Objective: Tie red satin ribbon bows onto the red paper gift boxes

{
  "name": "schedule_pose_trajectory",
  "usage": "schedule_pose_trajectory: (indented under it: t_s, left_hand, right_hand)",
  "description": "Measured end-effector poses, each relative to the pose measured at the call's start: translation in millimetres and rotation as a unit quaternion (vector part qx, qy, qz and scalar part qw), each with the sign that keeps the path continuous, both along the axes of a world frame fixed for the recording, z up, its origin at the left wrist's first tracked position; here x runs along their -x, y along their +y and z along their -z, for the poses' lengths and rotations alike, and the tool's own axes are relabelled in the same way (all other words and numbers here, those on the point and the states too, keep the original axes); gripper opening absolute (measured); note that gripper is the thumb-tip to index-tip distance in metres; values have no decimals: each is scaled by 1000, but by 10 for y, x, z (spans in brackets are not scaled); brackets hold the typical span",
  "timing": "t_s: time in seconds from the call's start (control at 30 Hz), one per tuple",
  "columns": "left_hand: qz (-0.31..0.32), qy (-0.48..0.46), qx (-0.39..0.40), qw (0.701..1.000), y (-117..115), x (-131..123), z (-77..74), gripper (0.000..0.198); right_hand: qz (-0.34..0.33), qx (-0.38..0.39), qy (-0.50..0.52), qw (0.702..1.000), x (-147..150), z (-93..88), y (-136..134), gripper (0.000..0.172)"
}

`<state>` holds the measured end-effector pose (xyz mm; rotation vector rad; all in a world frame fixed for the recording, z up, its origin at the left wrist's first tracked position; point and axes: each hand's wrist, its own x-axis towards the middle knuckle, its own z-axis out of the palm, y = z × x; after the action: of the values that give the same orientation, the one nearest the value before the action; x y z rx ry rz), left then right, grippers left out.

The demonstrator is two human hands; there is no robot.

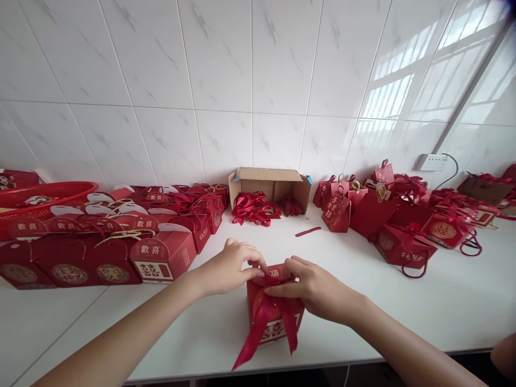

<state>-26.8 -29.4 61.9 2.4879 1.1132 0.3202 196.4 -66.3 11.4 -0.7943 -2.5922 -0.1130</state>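
From where I sit, I have both hands in view over the white bench [213, 338], working at one red gift box [278, 309] that stands near the front edge, roughly midway between the two forearms. My left hand [242, 263] comes in over the box's far left corner, its thumb and forefinger curled nearly together at the ribbon [258, 325] — I can't tell whether they pinch it or only touch it. My right hand [312, 287] is partly closed at the opposite side, thumb laid across the top and fingers bent around the knot; how firmly it grips there I can't tell either. Two loose ribbon tails hang down the box's near face, partly covering its printed panel. Behind, near the tiled wall [221, 64], a cardboard carton [266, 173] lies on its side, open toward me, with a tangle of red ribbons [252, 208] spilling out onto the bench. A single dark red strip [308, 231] lies flat just to the right of it. Rows of red boxes [116, 263] fill the left, with a red basket [86, 188] behind them — and more boxes [371, 212], some with cord handles, crowd the right.
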Motion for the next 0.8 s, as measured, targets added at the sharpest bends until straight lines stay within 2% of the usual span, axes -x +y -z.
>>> schedule_pose_trajectory:
  t_s: [0.13, 0.23, 0.33, 0.5, 0.7, 0.8]
  left_hand:
    - [4, 4, -17, 1000, 45, -10, 9, 16]
    - [13, -1, 42, 999, 38, -4, 4, 15]
    - [47, 10, 95, 994, 27, 4, 1, 11]
    - [100, 35, 82, 991, 43, -9, 25, 18]
    - [152, -56, 156, 974, 65, -46, 68, 16]
    - [149, -88, 142, 975, 89, -70, 111, 13]
  right_hand:
    - [-8, -29, -19, 999, 6, 24, 27, 34]
    - [-15, -39, -9, 999, -3, 35, 47, 35]
    - [-23, -40, -4, 999, -16, 26, 59, 36]
    - [-31, -40, -9, 999, -24, 8, 68, 40]
    - [-45, -37, 12, 998, -24, 16, 72, 42]
    - [-48, -41, 10, 998, -32, 22, 73, 40]
